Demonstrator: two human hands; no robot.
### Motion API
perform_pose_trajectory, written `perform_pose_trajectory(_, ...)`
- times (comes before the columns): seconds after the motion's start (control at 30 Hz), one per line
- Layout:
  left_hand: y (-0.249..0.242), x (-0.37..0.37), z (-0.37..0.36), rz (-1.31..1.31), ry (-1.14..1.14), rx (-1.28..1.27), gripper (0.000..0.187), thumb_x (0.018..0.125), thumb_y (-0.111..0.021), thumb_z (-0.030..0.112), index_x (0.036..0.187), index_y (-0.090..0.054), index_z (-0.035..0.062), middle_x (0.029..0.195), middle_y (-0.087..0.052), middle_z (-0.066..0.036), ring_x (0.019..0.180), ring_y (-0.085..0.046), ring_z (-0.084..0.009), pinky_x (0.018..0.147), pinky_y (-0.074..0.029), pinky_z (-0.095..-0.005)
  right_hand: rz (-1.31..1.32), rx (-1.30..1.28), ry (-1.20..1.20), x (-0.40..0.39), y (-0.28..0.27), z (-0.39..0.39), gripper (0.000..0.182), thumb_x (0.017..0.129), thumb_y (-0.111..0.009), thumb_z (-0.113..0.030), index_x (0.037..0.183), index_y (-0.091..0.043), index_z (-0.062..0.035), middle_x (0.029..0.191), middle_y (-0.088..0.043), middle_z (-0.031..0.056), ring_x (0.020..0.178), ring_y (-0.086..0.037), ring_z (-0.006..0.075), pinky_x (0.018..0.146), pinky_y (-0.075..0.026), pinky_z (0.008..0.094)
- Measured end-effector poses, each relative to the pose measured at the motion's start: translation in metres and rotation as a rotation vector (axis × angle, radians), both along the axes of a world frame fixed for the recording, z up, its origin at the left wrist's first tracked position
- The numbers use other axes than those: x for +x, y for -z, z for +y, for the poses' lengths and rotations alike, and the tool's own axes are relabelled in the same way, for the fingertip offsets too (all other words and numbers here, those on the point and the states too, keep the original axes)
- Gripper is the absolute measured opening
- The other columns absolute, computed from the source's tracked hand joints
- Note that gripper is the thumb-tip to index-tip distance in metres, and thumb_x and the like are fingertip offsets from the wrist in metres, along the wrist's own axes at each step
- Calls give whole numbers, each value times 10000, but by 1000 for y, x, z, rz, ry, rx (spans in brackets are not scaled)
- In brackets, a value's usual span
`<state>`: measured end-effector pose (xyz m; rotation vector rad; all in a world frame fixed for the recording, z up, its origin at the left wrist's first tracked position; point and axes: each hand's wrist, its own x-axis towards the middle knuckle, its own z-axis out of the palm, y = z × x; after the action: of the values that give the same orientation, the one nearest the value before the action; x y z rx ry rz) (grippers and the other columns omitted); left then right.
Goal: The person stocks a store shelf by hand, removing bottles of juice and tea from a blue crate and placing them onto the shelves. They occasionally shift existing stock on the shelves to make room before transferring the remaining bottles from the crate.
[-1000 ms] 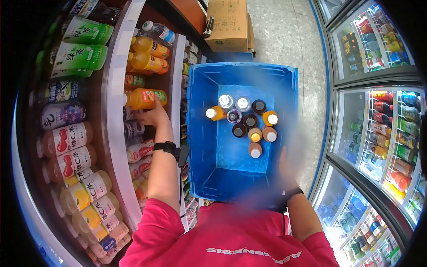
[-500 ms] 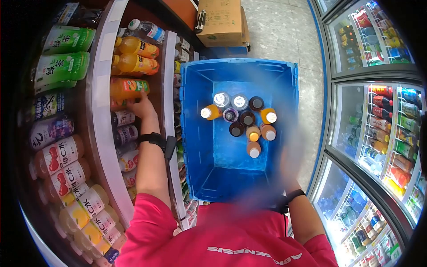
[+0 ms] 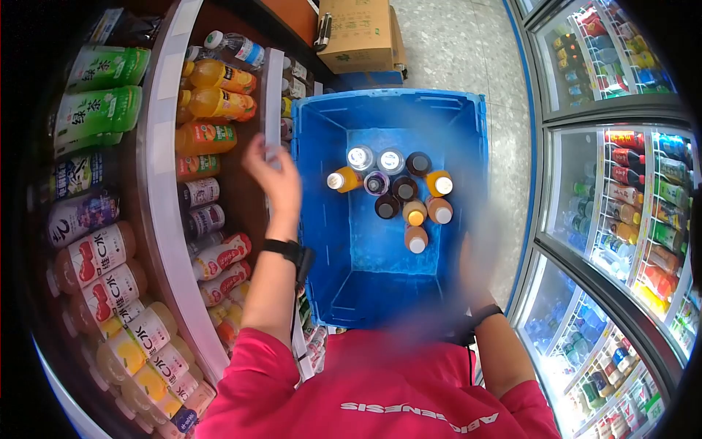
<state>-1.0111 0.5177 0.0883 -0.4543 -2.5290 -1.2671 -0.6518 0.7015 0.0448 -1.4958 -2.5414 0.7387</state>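
My left hand (image 3: 274,179) is empty, fingers apart, raised between the drinks shelf and the blue crate (image 3: 322,190). It is motion-blurred. An orange juice bottle (image 3: 205,137) lies on the shelf to its left. My right hand (image 3: 475,267) rests at the crate's right rim, blurred, so its grip is unclear. Several capped bottles (image 3: 398,194) stand upright in the middle of the crate.
Curved shelves (image 3: 157,183) on the left hold green tea, juice and milk-drink bottles. A cardboard box (image 3: 355,33) sits beyond the crate on the floor. Glass-door coolers (image 3: 621,168) full of drinks line the right side.
My left hand has let go of the orange juice bottle on the shelf and pulled back right, toward the crate. The bottle stays on the shelf. My right hand has stayed put.
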Motion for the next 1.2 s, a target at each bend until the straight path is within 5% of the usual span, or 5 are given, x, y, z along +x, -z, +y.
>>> perform_pose_trajectory(0.13, 30, 54, 7, -247, 433, -572, 400, 856, -644, 97, 1243, -549, 61, 1261, -552, -182, 1162, -533, -362, 979, -453, -433, 8, 3, 17, -5, -12, 0, 331, 936, -589, -297, 1125, -553, -28, 1023, -647, 210, 902, -641, 409, 755, -518, 470)
perform_pose_trajectory(0.33, 85, 78, -5, -385, 307, -793, 443, 829, -684, 78, 1242, -531, 120, 1190, -545, -147, 1077, -594, -361, 870, -529, -443, 18, 10, 25, -9, -17, 1, 323, 935, -589, -294, 1119, -554, -31, 1021, -642, 201, 904, -638, 401, 749, -521, 462)
perform_pose_trajectory(0.83, -127, 132, -56, 37, 162, -276, 412, 834, -670, -86, 1212, -560, 32, 1252, -552, -142, 1152, -572, -281, 891, -547, -351, -58, -129, 75, 11, 26, 0, 339, 945, -557, -317, 1120, -543, -27, 1057, -628, 205, 933, -626, 415, 782, -510, 482)
perform_pose_trajectory(1.07, -151, 110, -82, 370, -2, -349, 404, 845, -659, -81, 1218, -567, 41, 1220, -586, -148, 1131, -579, -299, 941, -484, -378, -79, -137, 57, 19, 51, -1, 347, 941, -560, -315, 1126, -541, -22, 1043, -627, 200, 927, -625, 415, 781, -510, 485)
perform_pose_trajectory(1.2, -141, 82, -93, 239, -73, -290, 335, 902, -610, -29, 1229, -567, 24, 1226, -606, -173, 1136, -587, -327, 979, -465, -387, -49, -202, 103, 22, 63, 1, 344, 939, -564, -313, 1129, -543, -27, 1051, -629, 199, 930, -626, 412, 785, -511, 485)
